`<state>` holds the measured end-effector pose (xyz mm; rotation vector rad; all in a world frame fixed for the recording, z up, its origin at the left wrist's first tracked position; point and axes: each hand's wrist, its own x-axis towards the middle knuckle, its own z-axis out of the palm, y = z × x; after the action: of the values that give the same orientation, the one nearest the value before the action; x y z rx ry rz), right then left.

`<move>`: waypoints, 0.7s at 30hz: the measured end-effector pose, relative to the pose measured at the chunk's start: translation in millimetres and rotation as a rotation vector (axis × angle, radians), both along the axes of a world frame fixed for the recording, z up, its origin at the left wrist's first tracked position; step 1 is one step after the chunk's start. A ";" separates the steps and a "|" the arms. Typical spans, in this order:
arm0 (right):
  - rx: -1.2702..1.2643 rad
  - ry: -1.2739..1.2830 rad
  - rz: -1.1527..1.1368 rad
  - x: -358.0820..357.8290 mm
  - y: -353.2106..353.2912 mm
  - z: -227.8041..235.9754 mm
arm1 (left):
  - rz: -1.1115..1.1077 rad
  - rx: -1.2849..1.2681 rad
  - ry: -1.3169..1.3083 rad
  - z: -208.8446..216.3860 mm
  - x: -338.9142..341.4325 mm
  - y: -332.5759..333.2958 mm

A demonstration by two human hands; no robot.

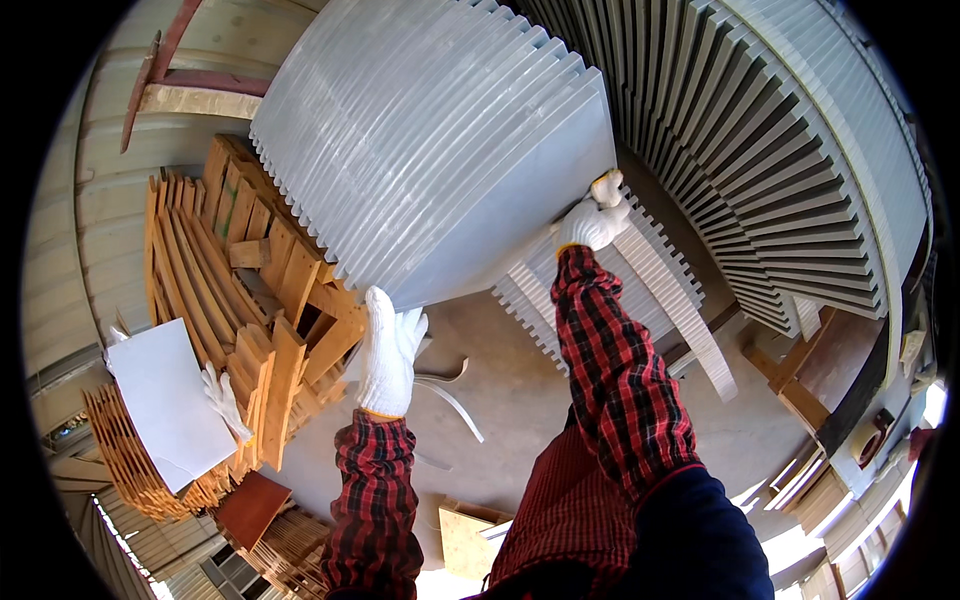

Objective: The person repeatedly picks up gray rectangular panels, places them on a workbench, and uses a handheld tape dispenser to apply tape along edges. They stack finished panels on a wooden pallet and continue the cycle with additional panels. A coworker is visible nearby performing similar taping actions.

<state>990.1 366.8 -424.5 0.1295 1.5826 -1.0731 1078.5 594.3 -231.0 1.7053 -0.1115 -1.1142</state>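
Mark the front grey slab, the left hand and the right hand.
front grey slab (500, 215), head view, bare face.
left hand (388, 350), head view, back of glove.
right hand (592, 222), head view, gloved knuckles at slab's corner.

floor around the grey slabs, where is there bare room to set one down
Bare concrete floor lies between the wooden pallet pile, the low white slab rows and the board by the person's legs; loose strips cross it. Crowded elsewhere: both hands, left hand and right hand, hold the front grey slab, and more leaning slabs fill the right.
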 end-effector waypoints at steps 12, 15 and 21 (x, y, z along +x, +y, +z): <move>-0.144 0.291 1.238 -40.4 153.4 -9.9 | -0.011 0.002 0.019 1.4 0.9 -0.3; -0.223 0.338 0.583 -75.4 90.6 -40.5 | -0.023 0.004 0.022 8.6 -3.2 -9.5; -0.005 0.249 0.574 0.4 70.7 -22.8 | -0.020 -0.022 0.031 4.9 -1.6 -10.7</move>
<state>990.5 437.5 -447.3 -0.4546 1.6912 -0.6552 1077.0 583.6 -226.1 1.6697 -0.1215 -1.1498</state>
